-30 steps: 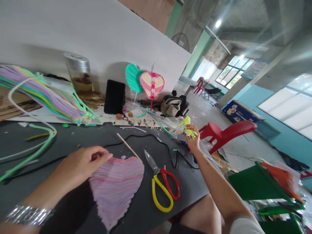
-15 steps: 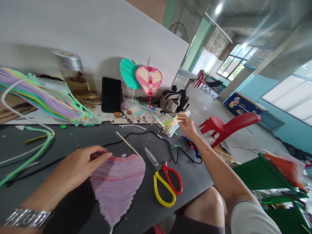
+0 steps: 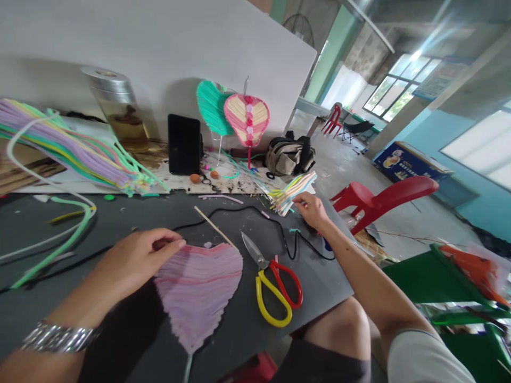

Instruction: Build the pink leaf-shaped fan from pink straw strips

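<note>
My left hand [image 3: 146,255] pinches the upper left edge of a heart-shaped fan [image 3: 202,287] made of pink and lilac pipe cleaners, flat on the dark table with its thin stem toward me. One pale pipe cleaner [image 3: 215,227] sticks out past the fan's upper right edge. My right hand [image 3: 311,210] reaches to the table's far right, its fingers curled at the end of a bundle of short pastel pipe cleaners [image 3: 293,191]; what lies between the fingertips is too small to make out. Right of the fan rest scissors [image 3: 275,287] with one yellow and one red handle.
A black cord [image 3: 239,209] snakes across the table. Long pipe cleaners [image 3: 72,149] are heaped at left, near a jar [image 3: 120,111]. A black phone [image 3: 184,143], two finished fans [image 3: 247,119] and a bag [image 3: 289,154] stand at the back.
My right hand has come slightly down along the bundle, its fingers now lower at the bundle's near side. My left hand stays on the fan. The whole view has shifted a little.
</note>
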Tool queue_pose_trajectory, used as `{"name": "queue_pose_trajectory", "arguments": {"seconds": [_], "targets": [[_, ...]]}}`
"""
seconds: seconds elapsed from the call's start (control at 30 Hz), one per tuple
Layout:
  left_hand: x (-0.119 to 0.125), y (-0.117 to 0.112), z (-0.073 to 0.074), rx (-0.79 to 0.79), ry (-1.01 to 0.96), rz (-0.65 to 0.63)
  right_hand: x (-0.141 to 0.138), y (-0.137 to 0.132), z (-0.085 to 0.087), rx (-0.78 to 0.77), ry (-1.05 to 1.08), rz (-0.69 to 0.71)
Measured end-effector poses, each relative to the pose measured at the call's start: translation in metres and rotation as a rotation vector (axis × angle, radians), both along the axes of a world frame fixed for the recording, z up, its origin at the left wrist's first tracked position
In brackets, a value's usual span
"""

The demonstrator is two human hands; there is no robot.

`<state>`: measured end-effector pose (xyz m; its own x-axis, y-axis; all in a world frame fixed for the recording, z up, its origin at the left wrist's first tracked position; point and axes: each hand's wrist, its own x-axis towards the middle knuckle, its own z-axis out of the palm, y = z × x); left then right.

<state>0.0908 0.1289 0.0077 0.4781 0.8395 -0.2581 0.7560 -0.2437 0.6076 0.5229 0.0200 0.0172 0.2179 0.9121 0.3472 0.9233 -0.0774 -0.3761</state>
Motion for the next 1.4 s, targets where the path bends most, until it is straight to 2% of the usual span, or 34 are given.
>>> {"name": "queue_pose_trajectory", "arguments": {"seconds": [0.3,0.4,0.5,0.63,0.77,0.93,1.07,1.23,1.4], "targets": [[0.003,-0.009,0.008,0.094,-0.037,-0.01,-0.018,-0.001,-0.002,-0.009,-0.04,0.116],[0.004,-0.01,0.009,0.082,-0.05,-0.027,-0.027,0.005,0.002,0.036,-0.091,0.159],[0.003,-0.01,0.009,0.054,-0.073,-0.027,-0.05,0.016,0.011,0.063,-0.062,0.207],[0.005,-0.014,0.012,0.058,-0.073,0.001,-0.094,0.049,0.018,0.091,0.044,0.296],[0.008,-0.016,0.014,0.037,-0.102,0.011,-0.153,0.107,0.02,0.035,0.158,0.379],[0.009,-0.019,0.014,0.059,-0.112,0.054,-0.237,0.182,0.025,-0.066,0.166,0.392],[0.011,-0.023,0.014,0.053,-0.129,0.049,-0.287,0.22,0.019,-0.103,0.125,0.351],[0.013,-0.024,0.011,0.046,-0.142,0.038,-0.314,0.24,0.005,-0.136,0.078,0.23],[0.014,-0.025,0.008,0.019,-0.196,0.067,-0.314,0.24,0.002,-0.154,0.069,0.198]]}}
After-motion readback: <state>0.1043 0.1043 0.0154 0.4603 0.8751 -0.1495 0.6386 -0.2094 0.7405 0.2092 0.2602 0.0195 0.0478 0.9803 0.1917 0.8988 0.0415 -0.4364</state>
